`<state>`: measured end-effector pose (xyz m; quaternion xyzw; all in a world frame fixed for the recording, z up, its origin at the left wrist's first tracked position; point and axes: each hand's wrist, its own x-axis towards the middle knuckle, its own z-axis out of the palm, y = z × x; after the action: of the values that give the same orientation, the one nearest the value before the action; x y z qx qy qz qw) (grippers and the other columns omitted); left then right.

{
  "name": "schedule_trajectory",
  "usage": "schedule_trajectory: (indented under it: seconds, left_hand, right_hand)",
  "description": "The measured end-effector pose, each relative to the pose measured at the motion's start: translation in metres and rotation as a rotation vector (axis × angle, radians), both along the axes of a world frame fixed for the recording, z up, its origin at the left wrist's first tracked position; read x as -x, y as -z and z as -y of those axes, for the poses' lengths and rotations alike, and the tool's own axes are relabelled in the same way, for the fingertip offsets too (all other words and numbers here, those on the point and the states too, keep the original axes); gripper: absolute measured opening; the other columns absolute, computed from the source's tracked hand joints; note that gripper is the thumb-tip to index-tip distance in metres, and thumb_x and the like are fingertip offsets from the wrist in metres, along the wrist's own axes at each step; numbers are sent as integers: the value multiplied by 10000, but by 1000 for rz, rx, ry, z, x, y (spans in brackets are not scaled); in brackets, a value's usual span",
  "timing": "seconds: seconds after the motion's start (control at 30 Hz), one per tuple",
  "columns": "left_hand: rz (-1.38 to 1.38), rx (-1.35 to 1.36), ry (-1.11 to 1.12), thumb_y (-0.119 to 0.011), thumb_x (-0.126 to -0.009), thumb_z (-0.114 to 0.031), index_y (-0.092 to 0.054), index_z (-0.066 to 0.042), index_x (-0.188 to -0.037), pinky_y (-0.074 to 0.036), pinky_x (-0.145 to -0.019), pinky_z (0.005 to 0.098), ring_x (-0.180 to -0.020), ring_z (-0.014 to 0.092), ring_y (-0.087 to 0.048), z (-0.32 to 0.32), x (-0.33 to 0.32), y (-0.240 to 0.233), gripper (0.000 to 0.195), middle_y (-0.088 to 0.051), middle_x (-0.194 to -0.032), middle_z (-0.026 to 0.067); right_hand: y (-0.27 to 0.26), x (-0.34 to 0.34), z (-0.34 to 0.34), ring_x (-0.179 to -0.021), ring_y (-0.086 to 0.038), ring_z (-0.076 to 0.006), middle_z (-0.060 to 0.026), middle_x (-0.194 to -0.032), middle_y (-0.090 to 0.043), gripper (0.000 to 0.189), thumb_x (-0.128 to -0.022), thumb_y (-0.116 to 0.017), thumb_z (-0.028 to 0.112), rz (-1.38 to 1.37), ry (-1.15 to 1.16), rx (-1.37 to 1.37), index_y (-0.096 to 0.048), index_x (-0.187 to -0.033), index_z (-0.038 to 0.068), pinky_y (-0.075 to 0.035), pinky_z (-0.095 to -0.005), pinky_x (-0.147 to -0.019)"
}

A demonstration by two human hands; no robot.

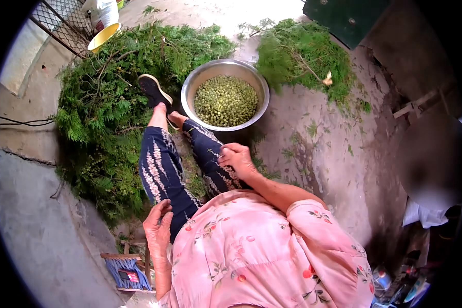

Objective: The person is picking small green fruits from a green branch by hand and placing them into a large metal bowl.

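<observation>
My left hand (158, 225) hovers by my left thigh, its fingers loosely bent and the thumb apart; I see nothing in it. Over my right knee, my right hand (236, 159) has its fingers curled together, and whether something small sits between them cannot be made out. Beyond it on the floor stands a wide metal basin (264, 98), part filled with small round green cones (226, 101). A large heap of cut evergreen branches (104, 92) lies along my left side and past my feet. Several round green cones hang among its sprays.
A second pile of evergreen branches (308, 57) lies right of the basin. At lower left is a low stool with a blue cord seat (129, 271). A yellow basin (104, 37) and a white sack (102, 13) stand by a mesh panel (67, 23). Green scraps litter the concrete floor (342, 161).
</observation>
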<state>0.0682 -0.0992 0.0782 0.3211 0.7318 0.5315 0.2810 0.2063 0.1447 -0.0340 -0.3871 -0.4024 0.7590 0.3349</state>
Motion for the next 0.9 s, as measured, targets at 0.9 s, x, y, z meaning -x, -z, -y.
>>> schedule_trajectory:
  seconds: [0.9]
  left_hand:
    - [175,-208,-79,-561,-835,-76,-548,9,-1102,-417,-578,186,-685,106,-582,-91,65,-33,281,-630,-907,98]
  right_hand:
    - [163,-150,-2,-712,-633,-279,-169,-779,-635,250,-686,-635,220,1079,-517,-359,-658,-862,44,-503,-347,-678]
